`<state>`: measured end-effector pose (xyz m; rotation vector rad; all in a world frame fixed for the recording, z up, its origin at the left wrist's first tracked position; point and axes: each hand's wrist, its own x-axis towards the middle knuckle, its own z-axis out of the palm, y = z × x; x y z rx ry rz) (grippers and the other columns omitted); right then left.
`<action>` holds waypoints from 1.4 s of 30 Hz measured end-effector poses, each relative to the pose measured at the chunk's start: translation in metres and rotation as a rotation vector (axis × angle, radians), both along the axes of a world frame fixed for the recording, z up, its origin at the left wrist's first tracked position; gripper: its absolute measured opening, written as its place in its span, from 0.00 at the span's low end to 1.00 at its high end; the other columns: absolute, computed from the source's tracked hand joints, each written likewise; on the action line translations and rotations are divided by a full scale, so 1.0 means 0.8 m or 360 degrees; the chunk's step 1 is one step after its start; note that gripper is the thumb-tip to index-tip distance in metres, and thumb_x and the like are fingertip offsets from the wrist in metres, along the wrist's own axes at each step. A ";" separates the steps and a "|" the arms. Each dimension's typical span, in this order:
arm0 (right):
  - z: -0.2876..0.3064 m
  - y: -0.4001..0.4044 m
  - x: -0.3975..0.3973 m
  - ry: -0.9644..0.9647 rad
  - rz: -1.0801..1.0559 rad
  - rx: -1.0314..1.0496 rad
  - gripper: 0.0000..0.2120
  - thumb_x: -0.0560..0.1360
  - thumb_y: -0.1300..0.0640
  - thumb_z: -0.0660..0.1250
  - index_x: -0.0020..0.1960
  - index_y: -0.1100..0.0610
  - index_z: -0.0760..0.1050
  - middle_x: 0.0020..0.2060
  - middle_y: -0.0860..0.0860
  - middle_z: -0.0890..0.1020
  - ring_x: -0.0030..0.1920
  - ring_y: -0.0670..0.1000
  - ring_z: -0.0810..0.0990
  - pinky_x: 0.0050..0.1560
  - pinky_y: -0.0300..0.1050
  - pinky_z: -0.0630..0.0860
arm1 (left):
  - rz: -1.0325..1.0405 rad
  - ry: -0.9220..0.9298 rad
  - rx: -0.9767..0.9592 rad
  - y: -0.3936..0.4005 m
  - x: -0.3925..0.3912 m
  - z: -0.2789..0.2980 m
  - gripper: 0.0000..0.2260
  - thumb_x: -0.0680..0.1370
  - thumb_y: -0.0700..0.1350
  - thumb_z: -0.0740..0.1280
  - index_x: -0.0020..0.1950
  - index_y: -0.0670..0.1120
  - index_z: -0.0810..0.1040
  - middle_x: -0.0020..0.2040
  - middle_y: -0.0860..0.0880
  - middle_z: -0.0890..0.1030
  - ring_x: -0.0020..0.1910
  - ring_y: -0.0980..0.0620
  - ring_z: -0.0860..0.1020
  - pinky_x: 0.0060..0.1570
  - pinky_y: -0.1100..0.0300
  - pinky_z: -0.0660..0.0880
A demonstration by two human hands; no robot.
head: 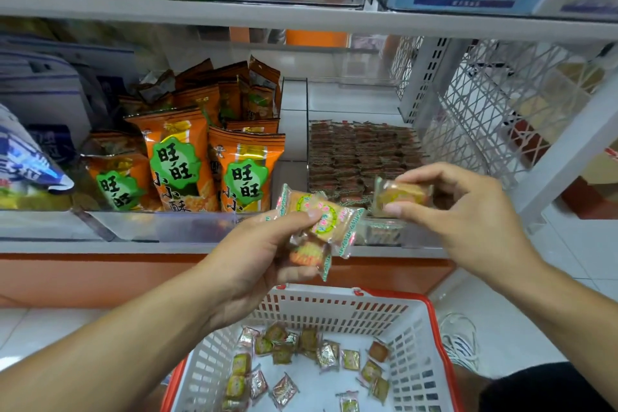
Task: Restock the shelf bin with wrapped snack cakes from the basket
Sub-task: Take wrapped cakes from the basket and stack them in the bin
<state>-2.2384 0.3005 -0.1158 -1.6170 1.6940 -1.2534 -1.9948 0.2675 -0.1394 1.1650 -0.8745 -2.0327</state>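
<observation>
Shop shelf bin (361, 157), orange 旺旺 bags (245, 174), left hand (254, 254) fingers gripping snack cakes (317, 221), right hand (461, 211) pinching one cake (403, 194)

Three wrapped snack cakes (321, 221) in the left hand (254, 254), one in the right hand (461, 211); roughly twenty loose in one white basket (411, 338); three orange snack bags (177, 160) fronting the neighbouring bin.

Cakes (322, 217) glossy clear film; basket (414, 338) perforated matt plastic.

shelf bin (354, 100) open behind stacked cakes (361, 154); mesh divider (468, 117) walls its right.
</observation>
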 end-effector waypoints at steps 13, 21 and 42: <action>-0.009 0.021 0.040 -0.1095 0.0558 0.1095 0.19 0.71 0.61 0.72 0.62 0.57 0.82 0.49 0.57 0.85 0.38 0.49 0.80 0.42 0.36 0.81 | -0.0145 -0.0186 -0.0304 0.011 -0.004 -0.010 0.11 0.78 0.50 0.71 0.56 0.45 0.85 0.47 0.41 0.86 0.38 0.50 0.83 0.31 0.63 0.80; -0.008 0.018 0.041 -0.1208 0.0546 0.1107 0.13 0.80 0.60 0.64 0.60 0.60 0.82 0.52 0.54 0.85 0.42 0.44 0.81 0.43 0.38 0.79 | -0.0082 -0.0065 -0.0166 0.006 -0.006 -0.010 0.16 0.74 0.54 0.71 0.52 0.43 0.86 0.50 0.38 0.86 0.40 0.47 0.84 0.32 0.61 0.82; -0.004 0.014 0.023 -0.1162 0.0623 0.1011 0.19 0.70 0.61 0.71 0.60 0.61 0.80 0.50 0.61 0.85 0.45 0.52 0.81 0.42 0.44 0.78 | -0.0201 -0.0151 -0.0309 0.004 -0.003 -0.012 0.16 0.73 0.53 0.72 0.52 0.42 0.85 0.46 0.38 0.84 0.38 0.47 0.83 0.31 0.61 0.81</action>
